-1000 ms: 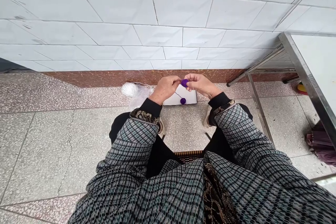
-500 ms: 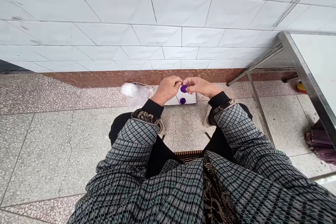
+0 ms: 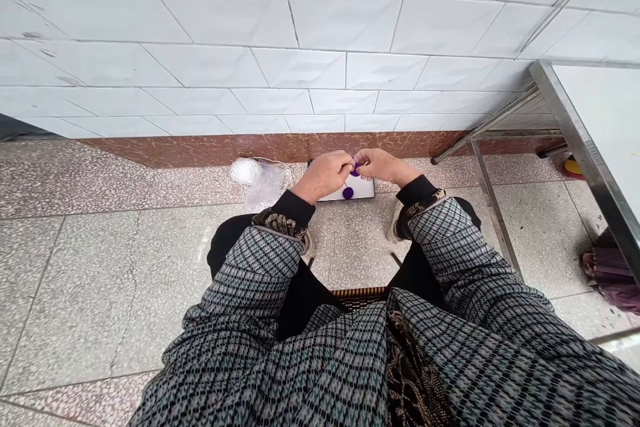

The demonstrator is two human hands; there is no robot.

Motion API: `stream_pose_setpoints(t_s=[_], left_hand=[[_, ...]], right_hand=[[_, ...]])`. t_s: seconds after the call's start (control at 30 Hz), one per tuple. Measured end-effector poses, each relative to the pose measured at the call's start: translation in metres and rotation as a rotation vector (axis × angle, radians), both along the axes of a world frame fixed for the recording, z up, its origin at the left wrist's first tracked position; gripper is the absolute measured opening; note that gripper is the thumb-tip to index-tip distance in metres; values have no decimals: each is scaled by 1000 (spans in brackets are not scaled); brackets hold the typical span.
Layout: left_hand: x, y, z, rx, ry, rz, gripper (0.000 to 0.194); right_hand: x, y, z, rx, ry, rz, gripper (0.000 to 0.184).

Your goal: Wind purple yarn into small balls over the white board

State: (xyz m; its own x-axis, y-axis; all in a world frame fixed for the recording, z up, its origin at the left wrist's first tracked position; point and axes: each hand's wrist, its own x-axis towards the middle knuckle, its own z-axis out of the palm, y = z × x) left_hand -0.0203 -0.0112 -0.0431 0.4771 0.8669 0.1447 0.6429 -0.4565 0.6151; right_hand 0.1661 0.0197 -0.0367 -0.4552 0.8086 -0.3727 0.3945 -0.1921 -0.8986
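My right hand pinches a small purple round piece, possibly of yarn; the fingers partly cover it. My left hand meets it from the other side, its thumb and index finger pressed together near the piece's edge. What those left fingertips grip is too small to make out. Below the hands, a second purple round piece lies on a white board or box lid with a dark edge. A thin dark thread runs up from this lower piece toward my hands.
On the floor to the left sit a ball of white yarn and a clear plastic bag. A tiled wall rises just ahead. To the right stands a metal-framed table, with a dark purple cloth item under it.
Both hands have drawn closer together, the left moving slightly right and down. The held purple piece has shifted a little right and is more covered by the fingers.
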Motion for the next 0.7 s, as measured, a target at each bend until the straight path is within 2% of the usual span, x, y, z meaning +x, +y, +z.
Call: stream_pose_setpoints(t_s=[0.1, 0.23, 0.37, 0.5, 0.6, 0.7], left_hand=[[-5, 3, -1, 6, -19, 57, 20], [-5, 6, -3, -10, -87, 93, 20], [0, 6, -6, -55, -108, 148, 19], [5, 2, -7, -112, -102, 68, 19], [8, -1, -4, -116, -98, -40, 19], [5, -2, 0, -64, -106, -20, 19]], right_hand=[[5, -2, 6, -105, 116, 110, 19], [7, -4, 15, -204, 225, 62, 14], [6, -4, 18, -262, 388, -81, 13], [4, 2, 12, -154, 520, -325, 16], [1, 6, 4, -48, 401, -405, 17], [-1, 5, -1, 5, 137, -236, 24]])
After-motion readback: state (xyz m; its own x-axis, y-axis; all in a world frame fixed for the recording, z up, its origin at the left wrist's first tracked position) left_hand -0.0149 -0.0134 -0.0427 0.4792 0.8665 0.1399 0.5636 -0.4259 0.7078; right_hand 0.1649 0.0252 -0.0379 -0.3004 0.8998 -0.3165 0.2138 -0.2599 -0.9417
